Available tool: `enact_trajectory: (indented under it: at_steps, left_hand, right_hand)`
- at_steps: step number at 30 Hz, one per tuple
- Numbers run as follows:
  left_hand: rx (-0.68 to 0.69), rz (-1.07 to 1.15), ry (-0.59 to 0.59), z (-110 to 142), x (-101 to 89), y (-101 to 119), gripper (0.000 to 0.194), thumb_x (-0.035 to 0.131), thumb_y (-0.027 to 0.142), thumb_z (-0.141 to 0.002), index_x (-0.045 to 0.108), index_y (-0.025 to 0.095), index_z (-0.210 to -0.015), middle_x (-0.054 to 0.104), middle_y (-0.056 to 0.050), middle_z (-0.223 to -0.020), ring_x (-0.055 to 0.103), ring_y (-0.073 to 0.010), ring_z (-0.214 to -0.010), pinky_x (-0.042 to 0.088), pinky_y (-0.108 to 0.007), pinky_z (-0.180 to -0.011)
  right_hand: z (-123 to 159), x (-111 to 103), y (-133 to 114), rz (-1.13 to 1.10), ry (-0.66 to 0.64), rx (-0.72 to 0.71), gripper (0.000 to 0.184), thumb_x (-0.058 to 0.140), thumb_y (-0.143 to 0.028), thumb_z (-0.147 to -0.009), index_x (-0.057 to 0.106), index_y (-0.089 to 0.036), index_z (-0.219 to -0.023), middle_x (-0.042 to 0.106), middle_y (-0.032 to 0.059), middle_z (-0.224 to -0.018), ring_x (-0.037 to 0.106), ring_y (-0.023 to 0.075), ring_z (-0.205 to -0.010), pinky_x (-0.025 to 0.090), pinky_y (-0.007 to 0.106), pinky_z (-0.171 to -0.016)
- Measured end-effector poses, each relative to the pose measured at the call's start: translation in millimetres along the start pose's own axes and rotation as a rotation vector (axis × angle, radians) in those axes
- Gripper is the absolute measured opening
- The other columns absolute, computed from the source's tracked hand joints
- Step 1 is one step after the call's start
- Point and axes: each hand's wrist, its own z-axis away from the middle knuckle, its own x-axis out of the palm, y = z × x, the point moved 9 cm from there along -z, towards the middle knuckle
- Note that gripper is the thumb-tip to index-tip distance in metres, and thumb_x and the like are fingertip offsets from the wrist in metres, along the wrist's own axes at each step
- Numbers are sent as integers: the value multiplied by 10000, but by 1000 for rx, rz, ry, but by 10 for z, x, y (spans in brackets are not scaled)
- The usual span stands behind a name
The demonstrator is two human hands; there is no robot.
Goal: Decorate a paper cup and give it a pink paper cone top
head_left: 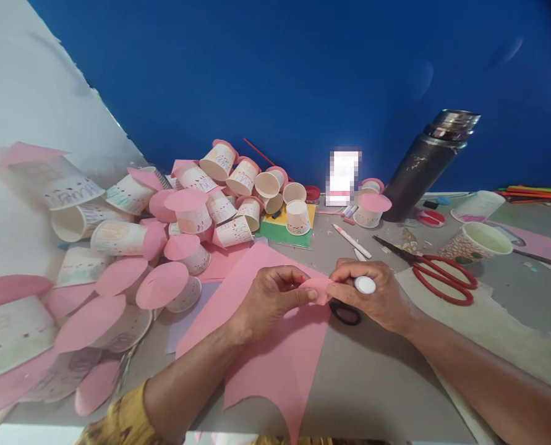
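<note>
Between my two hands is a small piece of pink paper (pixel 319 285), its top edge rounded. My left hand (pixel 277 296) pinches its left side between thumb and fingers. On the other side my right hand (pixel 372 290) is closed on the paper's right edge, and a round white end (pixel 365 284) of some object shows between its fingers; the rest of that object is hidden. Below my hands lies a large sheet of pink paper (pixel 256 352) with curved pieces cut from its near edge. A black loop handle (pixel 347 313) shows just under my right hand.
Many decorated paper cups (pixel 120 238) with pink paper tops are piled at the left. Red-handled scissors (pixel 442 278) lie open at the right, near a patterned cup (pixel 477 244). A dark flask (pixel 423 167) stands by the blue wall. A white pen (pixel 352 240) lies ahead.
</note>
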Motion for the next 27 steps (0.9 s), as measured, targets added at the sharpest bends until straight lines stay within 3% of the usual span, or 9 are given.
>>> enact_trajectory:
  at_steps: [13, 27]
  left_hand:
    - [13, -76, 33, 2, -26, 41, 244, 850, 350, -688, 713, 149, -711, 725, -55, -723, 571, -142, -651, 407, -260, -604]
    - [98, -261, 89, 19, -29, 142, 149, 793, 286, -723, 726, 163, -671, 706, -36, -693, 540, -126, -608, 416, -244, -578]
  right_hand:
    - [-4, 46, 48, -30, -61, 48, 314, 762, -487, -815, 744, -193, -707, 632, -13, -654, 500, 112, -565, 389, 251, -554]
    - [-3, 66, 16, 40, -84, 48, 215, 709, -371, -837, 774, -206, -715, 655, -4, -664, 521, 120, -580, 393, 251, -558]
